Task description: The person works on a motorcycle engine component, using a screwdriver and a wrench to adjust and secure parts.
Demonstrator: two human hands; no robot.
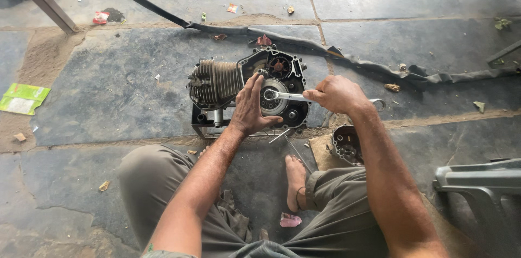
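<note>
Down on the stone floor (108,90), a person sits with legs folded around a small motorcycle engine (247,92) that stands on a dark metal frame (203,125). The left hand (251,107) lies flat with fingers spread against the open side of the engine, touching the round clutch part (271,105) and grasping nothing. The right hand (336,94) is clenched around the shaft of a shiny ring spanner (285,96), whose ring end sits on the centre nut of the clutch (its other, open end shows just beyond the wrist). In my judgement the main risk is that the ring slips off the nut under a hard pull, because the spanner lies nearly flat and only the palm of the other hand holds the engine; then the knuckles could hit the sharp casing edge, or the whole engine could tip on its narrow frame. The bare foot (296,179) is near and could be struck by a falling part. The cylinder has thin grey metal fins, dusty and oily; the casing is dark cast metal with a small reddish gear (279,65) inside. A removed cover (346,145) lies just beside the right forearm, and a long black rubber strip (304,46) runs across the floor behind
</note>
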